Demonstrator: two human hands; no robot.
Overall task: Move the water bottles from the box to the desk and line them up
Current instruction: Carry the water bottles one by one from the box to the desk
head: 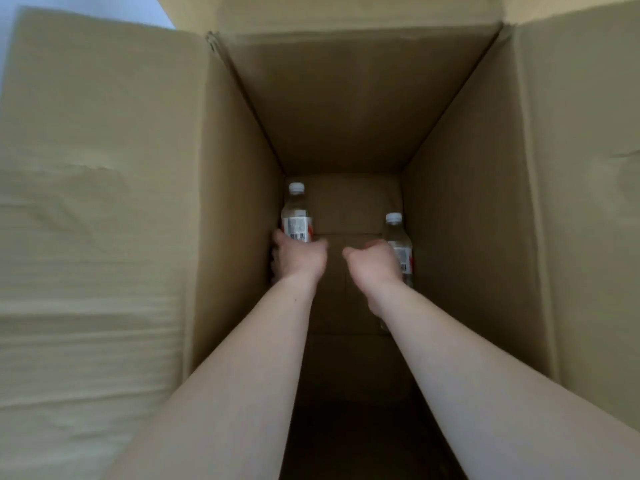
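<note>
Water bottles lie deep in the cardboard box (467,168), one (295,216) gripped by the left hand (298,258), another (401,247) by the right hand (372,263) (both wrapped mid-body, presumably for lifting out together).

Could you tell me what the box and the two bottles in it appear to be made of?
The box looks like plain brown corrugated cardboard, matte: its flaps show creases and faint ribbing. The left bottle and right bottle seem clear plastic, since the box shows through them; each has a white cap, probably plastic, and a printed label of unclear material.
</note>
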